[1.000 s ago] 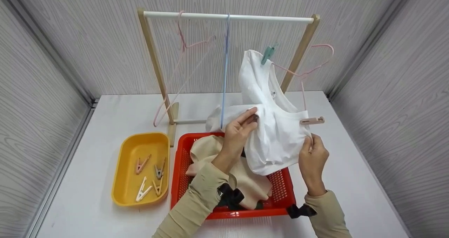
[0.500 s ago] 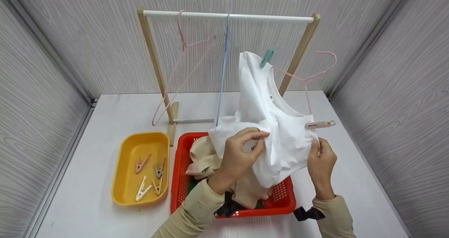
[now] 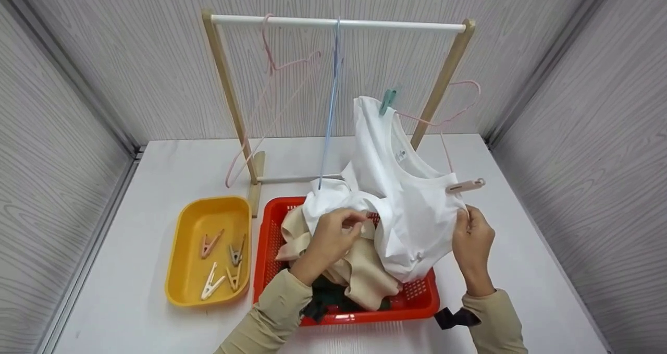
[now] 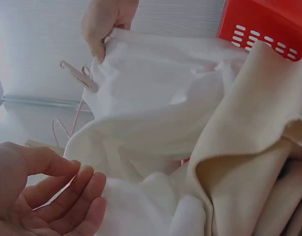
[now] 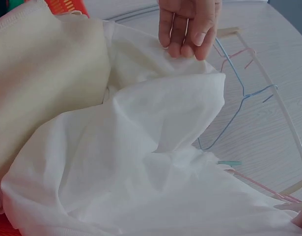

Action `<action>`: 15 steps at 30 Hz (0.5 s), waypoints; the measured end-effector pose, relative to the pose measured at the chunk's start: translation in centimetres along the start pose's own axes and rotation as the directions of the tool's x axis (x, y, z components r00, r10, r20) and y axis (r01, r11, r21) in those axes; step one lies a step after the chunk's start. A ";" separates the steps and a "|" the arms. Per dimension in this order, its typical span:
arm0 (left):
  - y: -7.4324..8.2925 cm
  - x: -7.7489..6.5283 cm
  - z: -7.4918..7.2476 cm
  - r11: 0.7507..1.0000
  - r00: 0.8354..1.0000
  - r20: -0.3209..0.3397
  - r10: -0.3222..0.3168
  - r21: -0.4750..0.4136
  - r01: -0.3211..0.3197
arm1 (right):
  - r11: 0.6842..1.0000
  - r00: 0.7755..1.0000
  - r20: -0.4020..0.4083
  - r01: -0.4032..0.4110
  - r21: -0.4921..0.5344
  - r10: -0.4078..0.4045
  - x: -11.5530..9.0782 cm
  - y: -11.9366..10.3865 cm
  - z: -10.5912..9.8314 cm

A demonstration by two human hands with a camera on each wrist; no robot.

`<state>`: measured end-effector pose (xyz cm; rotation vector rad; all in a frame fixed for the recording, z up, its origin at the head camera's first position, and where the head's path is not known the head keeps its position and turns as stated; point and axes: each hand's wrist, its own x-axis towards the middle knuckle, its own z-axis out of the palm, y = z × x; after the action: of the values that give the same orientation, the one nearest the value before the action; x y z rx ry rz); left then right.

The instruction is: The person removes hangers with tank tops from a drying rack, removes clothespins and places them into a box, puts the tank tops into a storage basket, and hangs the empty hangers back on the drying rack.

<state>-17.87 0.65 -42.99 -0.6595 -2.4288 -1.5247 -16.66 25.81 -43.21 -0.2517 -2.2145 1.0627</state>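
A white sleeveless top (image 3: 419, 208) is fastened to a pink hanger (image 3: 445, 122) by a green clothespin (image 3: 387, 101) and a pale pink clothespin (image 3: 465, 185). My right hand (image 3: 473, 242) pinches the top's side edge just below the pink clothespin. Left of it, my left hand (image 3: 331, 239) is beside the bunched lower cloth, its fingers loosely bent and nothing visible between them. The left wrist view shows the left fingers (image 4: 84, 191) right by the white fabric. Part of the top drapes over a red basket (image 3: 260, 286) holding beige cloth (image 3: 370, 276).
A yellow tray (image 3: 174, 270) with several clothespins (image 3: 211, 283) stands left of the basket. Behind is a rack with a white bar (image 3: 396, 24), carrying another pink hanger (image 3: 271, 64) and a blue hanger (image 3: 329, 114). Dark green cloth (image 3: 333, 296) lies in the basket.
My left hand has come off the white top and moved left and down. The cloth it pinched has dropped toward the basket. The top and hanger sit lower; the right hand still grips the edge.
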 end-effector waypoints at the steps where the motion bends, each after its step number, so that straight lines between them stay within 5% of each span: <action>1: -0.1 0.0 -0.2 0.999 1.000 -0.019 0.005 0.032 -0.004 | 1.000 1.000 -0.001 0.002 -0.002 -0.002 0.0 0.0 0.0; 7: -1.5 0.4 -0.8 0.954 0.998 -0.065 0.025 0.299 -0.004 | 1.000 1.000 0.011 0.004 0.013 -0.004 0.1 -0.2 -0.1; 11: -2.8 0.7 -0.8 0.918 0.998 0.034 -0.054 0.394 0.037 | 0.999 1.000 0.028 0.003 0.033 -0.004 0.1 -0.3 -0.1; 15: -3.9 0.7 -0.9 0.904 0.976 0.138 -0.169 0.417 0.097 | 0.999 0.999 0.027 0.016 0.031 -0.016 0.1 -0.4 -0.1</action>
<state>-20.42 -1.40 -45.43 -0.5645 -2.8519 -0.9751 -16.65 25.65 -42.85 -0.2068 -2.2188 1.0969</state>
